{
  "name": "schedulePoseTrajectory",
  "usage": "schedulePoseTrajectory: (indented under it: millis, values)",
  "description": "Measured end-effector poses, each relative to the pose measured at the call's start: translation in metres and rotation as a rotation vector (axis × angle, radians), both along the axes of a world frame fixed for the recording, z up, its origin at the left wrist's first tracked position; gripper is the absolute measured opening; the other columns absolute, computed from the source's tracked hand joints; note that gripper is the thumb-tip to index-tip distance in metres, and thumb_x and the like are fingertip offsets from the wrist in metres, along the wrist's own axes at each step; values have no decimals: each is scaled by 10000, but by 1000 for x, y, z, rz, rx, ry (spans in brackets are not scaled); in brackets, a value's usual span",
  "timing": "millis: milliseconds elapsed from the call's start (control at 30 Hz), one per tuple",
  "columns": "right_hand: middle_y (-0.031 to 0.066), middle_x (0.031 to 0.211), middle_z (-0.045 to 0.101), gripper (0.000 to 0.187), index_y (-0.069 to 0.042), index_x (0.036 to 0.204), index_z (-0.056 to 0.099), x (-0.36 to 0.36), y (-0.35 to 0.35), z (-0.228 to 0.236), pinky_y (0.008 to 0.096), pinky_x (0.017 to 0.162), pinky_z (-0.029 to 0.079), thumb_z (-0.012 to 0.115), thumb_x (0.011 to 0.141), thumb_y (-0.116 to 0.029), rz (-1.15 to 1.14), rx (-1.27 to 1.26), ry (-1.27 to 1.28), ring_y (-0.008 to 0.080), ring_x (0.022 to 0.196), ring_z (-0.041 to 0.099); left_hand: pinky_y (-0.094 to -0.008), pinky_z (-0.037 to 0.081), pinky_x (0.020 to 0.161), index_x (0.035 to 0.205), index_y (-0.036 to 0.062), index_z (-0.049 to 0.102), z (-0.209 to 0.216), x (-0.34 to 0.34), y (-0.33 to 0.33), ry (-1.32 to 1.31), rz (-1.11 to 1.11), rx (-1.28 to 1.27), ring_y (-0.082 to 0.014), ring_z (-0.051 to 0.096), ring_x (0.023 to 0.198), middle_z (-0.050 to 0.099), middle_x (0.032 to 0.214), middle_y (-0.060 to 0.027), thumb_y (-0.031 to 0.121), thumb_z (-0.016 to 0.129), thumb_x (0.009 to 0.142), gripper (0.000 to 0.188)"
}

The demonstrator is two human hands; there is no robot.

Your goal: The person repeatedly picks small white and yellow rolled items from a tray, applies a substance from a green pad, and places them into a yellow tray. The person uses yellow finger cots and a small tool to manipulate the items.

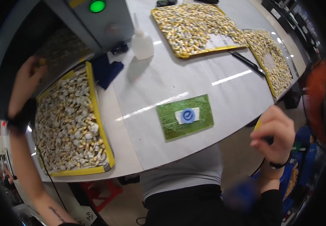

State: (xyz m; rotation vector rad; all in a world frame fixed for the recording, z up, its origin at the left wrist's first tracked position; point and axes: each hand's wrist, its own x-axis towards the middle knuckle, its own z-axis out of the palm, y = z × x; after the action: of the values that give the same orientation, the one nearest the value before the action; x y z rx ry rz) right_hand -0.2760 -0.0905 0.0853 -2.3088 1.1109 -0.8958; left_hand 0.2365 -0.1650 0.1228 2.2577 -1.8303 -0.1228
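Observation:
My left hand (29, 79) reaches into the dark opening of the grey machine at the far left. Its fingers are closed, with a small yellowish piece (42, 61) at the fingertips. Below it, a yellow-edged tray (102, 139) holds many small silvery and golden pieces (70, 124). Off the table's right edge, my right hand (274, 133) is raised with its fingers curled. A sliver of yellow shows beside them; what it is stays unclear. Between the hands, a green rectangular plate (166, 128) lies on the table, carrying a white patch and a blue round piece (188, 115).
A yellow-edged tray (185, 55) and another tray (273, 90), both full of small pieces, stand at the back right, a black pen-like tool (247, 63) beside them. A white squeeze bottle (142, 46) and dark blue cloth (106, 71) are near the machine (110, 22), whose green light glows.

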Motion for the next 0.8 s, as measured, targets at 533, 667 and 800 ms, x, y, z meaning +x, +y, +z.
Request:
schedulePoseTrajectory:
  millis: [533,667,800]
  values:
    - [101,894,592,47,-23,823,586,10,-230,-44,366,782,468,575,790,-55,80,-339,619,274,901,568,-312,426,544,789,-76,642,-88,-192,176,1679,-735,218,-213,524,569,564,684,-122,367,699,758,447]
    - [101,861,576,47,-29,800,558,19,-231,-43,380,783,462,538,801,-72,168,-435,696,285,894,566,-300,480,559,904,-96,632,-99,-217,185,1747,-345,42,-167,550,580,575,656,-112,331,679,817,438]
    - [107,874,585,30,-28,785,551,22,-228,-47,376,797,456,542,792,-57,158,-322,666,292,892,564,-250,486,610,1013,-93,621,-104,-223,190,1798,-198,89,-149,609,666,639,788,-146,338,676,821,475]
